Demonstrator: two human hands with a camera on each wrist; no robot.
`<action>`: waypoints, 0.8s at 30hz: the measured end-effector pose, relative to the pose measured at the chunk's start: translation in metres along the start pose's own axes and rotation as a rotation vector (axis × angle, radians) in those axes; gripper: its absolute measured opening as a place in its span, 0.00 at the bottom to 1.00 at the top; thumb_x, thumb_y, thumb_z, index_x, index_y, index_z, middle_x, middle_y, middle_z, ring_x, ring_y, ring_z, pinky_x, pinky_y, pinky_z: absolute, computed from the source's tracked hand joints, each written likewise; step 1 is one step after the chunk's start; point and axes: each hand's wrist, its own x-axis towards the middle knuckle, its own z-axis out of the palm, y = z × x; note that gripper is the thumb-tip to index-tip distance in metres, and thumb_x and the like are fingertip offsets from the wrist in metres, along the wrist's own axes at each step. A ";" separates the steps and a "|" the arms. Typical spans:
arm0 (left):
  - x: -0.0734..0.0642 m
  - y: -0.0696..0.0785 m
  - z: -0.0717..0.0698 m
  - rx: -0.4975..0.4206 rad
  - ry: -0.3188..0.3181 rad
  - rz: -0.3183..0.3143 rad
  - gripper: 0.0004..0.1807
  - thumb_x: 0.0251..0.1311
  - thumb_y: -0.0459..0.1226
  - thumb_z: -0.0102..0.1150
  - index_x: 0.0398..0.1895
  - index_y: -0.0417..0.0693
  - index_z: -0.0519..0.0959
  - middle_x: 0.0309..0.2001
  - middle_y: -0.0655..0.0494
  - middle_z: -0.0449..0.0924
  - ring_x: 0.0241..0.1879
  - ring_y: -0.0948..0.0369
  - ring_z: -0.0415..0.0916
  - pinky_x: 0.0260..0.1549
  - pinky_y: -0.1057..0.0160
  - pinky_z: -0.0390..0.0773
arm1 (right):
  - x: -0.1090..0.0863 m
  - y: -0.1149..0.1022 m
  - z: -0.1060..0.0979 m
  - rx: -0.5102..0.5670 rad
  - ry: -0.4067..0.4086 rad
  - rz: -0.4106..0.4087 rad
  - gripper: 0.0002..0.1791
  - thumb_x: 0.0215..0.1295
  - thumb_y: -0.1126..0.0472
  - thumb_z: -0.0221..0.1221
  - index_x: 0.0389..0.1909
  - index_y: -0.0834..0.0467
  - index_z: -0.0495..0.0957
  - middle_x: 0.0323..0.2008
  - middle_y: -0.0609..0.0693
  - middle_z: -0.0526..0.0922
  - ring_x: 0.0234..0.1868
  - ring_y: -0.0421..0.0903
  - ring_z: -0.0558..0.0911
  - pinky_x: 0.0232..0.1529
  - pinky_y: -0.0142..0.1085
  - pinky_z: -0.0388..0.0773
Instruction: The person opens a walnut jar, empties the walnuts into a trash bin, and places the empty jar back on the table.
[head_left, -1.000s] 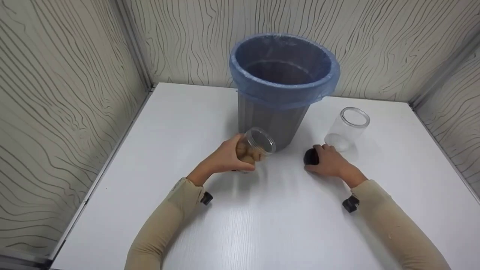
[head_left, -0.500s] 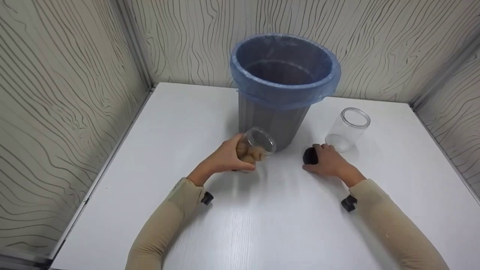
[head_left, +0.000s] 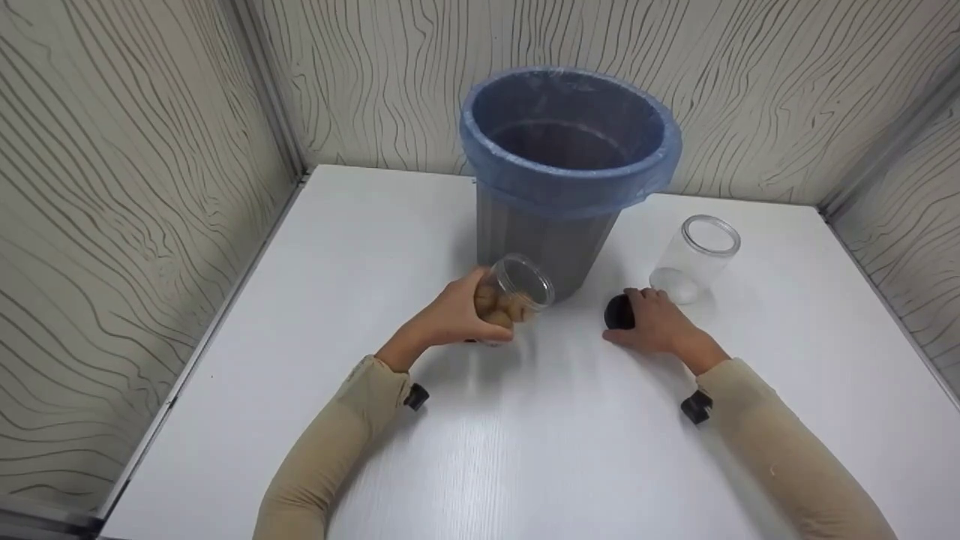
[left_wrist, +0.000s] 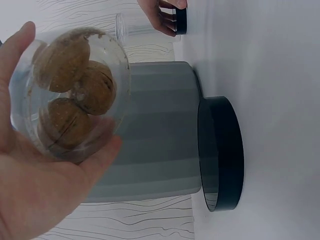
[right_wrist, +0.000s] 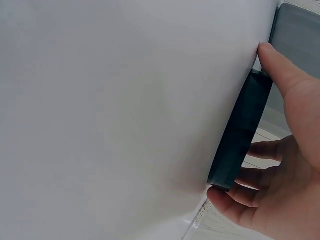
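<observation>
My left hand (head_left: 452, 311) grips a clear plastic jar (head_left: 529, 276) holding brown walnuts (head_left: 496, 309). The jar is tilted, its open mouth towards the bin. In the left wrist view, the jar's round bottom shows the walnuts (left_wrist: 67, 122) inside, and a black lid (left_wrist: 231, 152) lies on the table below it. Farther right, my right hand (head_left: 660, 322) holds a second black lid (head_left: 620, 312) by its rim, thumb on one side and fingers on the other. The right wrist view shows this lid (right_wrist: 241, 131) lying flat on the table.
Directly behind my left hand stands a grey bin (head_left: 544, 232) with a blue liner (head_left: 570, 191) folded over its rim. Another clear jar (head_left: 694, 259), without a lid, stands just beyond my right hand. Wood-patterned panels (head_left: 390, 90) enclose the white table (head_left: 360, 225).
My right hand and its lid have shifted slightly left across the table. The left hand with the jar of walnuts has barely moved.
</observation>
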 end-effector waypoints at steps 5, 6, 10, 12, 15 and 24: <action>0.000 0.001 -0.002 0.003 0.008 -0.006 0.51 0.38 0.50 0.75 0.67 0.47 0.60 0.61 0.57 0.67 0.59 0.63 0.65 0.56 0.56 0.67 | -0.001 0.001 -0.001 0.011 -0.011 0.015 0.51 0.55 0.36 0.60 0.63 0.75 0.58 0.54 0.75 0.66 0.54 0.68 0.66 0.54 0.57 0.65; 0.000 0.002 -0.003 0.004 0.010 -0.009 0.52 0.38 0.50 0.75 0.68 0.47 0.59 0.62 0.57 0.66 0.59 0.63 0.65 0.56 0.56 0.67 | -0.001 0.001 -0.002 0.015 -0.012 0.017 0.51 0.57 0.36 0.59 0.63 0.75 0.58 0.54 0.75 0.66 0.54 0.68 0.66 0.54 0.57 0.65; -0.002 0.004 -0.005 0.000 0.016 -0.013 0.53 0.39 0.48 0.75 0.70 0.47 0.57 0.63 0.56 0.65 0.61 0.62 0.63 0.58 0.54 0.66 | -0.003 0.001 -0.009 0.041 -0.005 0.013 0.46 0.63 0.38 0.54 0.63 0.75 0.58 0.56 0.76 0.64 0.56 0.69 0.65 0.55 0.58 0.63; -0.003 0.006 -0.007 -0.004 0.020 -0.014 0.53 0.39 0.48 0.75 0.70 0.47 0.57 0.63 0.56 0.65 0.61 0.61 0.63 0.58 0.54 0.65 | -0.004 0.001 -0.013 0.057 0.009 0.008 0.43 0.65 0.41 0.52 0.63 0.75 0.59 0.57 0.75 0.64 0.57 0.70 0.64 0.57 0.59 0.62; -0.004 0.008 -0.010 -0.002 0.031 -0.012 0.54 0.39 0.48 0.76 0.70 0.47 0.57 0.63 0.56 0.65 0.61 0.61 0.63 0.58 0.54 0.65 | -0.006 0.000 -0.020 0.085 0.049 0.007 0.39 0.67 0.44 0.53 0.63 0.74 0.60 0.58 0.74 0.64 0.59 0.69 0.64 0.57 0.59 0.62; -0.005 0.016 -0.022 0.017 0.076 0.008 0.55 0.38 0.50 0.76 0.69 0.44 0.57 0.62 0.55 0.66 0.60 0.61 0.64 0.57 0.55 0.66 | -0.014 -0.007 -0.047 0.186 0.277 -0.006 0.26 0.67 0.55 0.54 0.57 0.72 0.68 0.51 0.68 0.71 0.52 0.64 0.72 0.51 0.56 0.67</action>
